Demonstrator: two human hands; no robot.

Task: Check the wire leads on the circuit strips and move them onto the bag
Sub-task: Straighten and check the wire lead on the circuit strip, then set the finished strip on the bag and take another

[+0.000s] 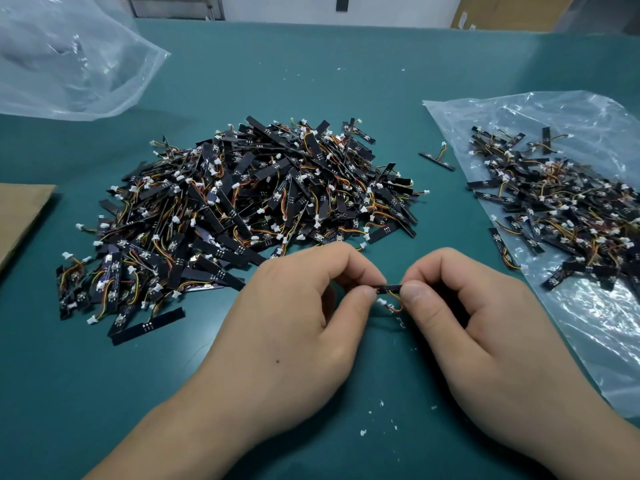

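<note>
Both hands (391, 306) pinch one circuit strip (389, 289)

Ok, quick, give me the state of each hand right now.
Left hand: closed, pinching one end of a circuit strip.
Right hand: closed, pinching the other end of the same strip.

Two hands over a teal work surface (311, 81). The left hand (294, 327) and the right hand (478, 327) each pinch one end of a single black circuit strip (388, 290) between thumb and forefinger; its wire lead (394, 306) loops below, ending in a white connector. At 11 o'clock from the hands lies a large heap of strips (235, 209). At 2 o'clock a clear plastic bag (588, 323) carries a smaller group of strips (561, 209) (one stray strip (437, 160) lies just off its edge). A second clear bag (69, 57) sits at far 10 o'clock, brown cardboard (20, 216) at 9 o'clock.
</note>
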